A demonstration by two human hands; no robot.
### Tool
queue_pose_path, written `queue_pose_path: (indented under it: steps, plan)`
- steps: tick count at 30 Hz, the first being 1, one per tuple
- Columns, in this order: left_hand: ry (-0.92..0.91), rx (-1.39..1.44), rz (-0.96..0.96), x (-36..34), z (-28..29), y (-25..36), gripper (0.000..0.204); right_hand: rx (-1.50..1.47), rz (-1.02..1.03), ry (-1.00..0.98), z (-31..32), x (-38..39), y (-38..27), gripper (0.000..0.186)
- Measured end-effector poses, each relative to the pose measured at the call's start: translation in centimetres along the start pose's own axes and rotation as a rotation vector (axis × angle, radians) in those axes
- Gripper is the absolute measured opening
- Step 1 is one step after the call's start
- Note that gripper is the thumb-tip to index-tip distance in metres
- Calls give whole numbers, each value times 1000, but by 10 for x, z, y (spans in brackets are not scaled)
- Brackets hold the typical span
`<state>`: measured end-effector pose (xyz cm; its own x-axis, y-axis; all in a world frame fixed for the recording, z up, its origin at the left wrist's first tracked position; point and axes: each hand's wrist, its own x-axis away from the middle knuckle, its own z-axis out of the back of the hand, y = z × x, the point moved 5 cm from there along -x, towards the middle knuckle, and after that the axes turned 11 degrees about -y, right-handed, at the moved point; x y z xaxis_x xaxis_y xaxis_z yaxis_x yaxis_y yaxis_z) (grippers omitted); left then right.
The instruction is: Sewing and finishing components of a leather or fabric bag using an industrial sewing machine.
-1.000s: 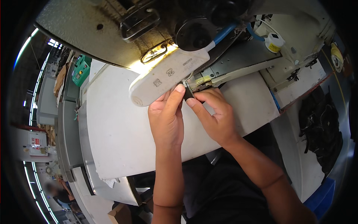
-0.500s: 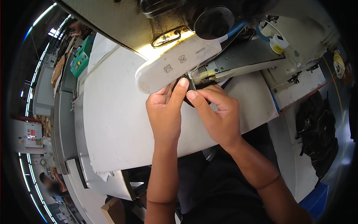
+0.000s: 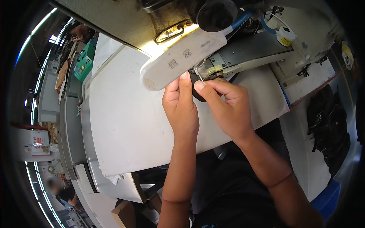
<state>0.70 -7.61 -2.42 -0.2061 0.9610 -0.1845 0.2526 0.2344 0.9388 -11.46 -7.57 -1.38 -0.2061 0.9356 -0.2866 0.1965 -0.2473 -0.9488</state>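
Observation:
A small black piece (image 3: 198,95), apparently fabric, is pinched between both my hands beside the sewing machine's work area. A narrow pale toothed strip (image 3: 200,76) shows at its upper edge; I cannot tell whether it belongs to the piece. My left hand (image 3: 181,110) grips the left side, thumb on top, its other fingers partly hidden beneath the machine's long white cover (image 3: 169,68). On the right side my right hand (image 3: 232,110) holds on with thumb and bent forefinger. The machine's narrow metal arm (image 3: 251,53) lies just beyond my right fingers.
Overhead looms the machine's lit body (image 3: 114,24). A white tabletop (image 3: 125,129) spreads under my hands. A green control box (image 3: 84,60) stands at far left, a white bottle (image 3: 285,36) at upper right. Black cloth items (image 3: 329,125) hang at right. Other people (image 3: 62,192) sit further off.
The view has shifted slightly. My left hand has moved a little right and its thumb is now straighter and closer to the white cover. Both hands keep hold of the black piece.

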Motion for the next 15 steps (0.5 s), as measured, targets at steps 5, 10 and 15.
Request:
queue_pose_path:
  steps: [5,10,15]
  plan:
    - [39,19,-20,-1,-2,-3,50,30,-12,-33,3,-4,-10,32]
    - [47,5,0,-1,2,-7,41,275,-43,-138,8,-2,-25,58]
    - [11,-28,-58,-2,-1,-2,48,207,-34,-58,7,-4,-29,66]
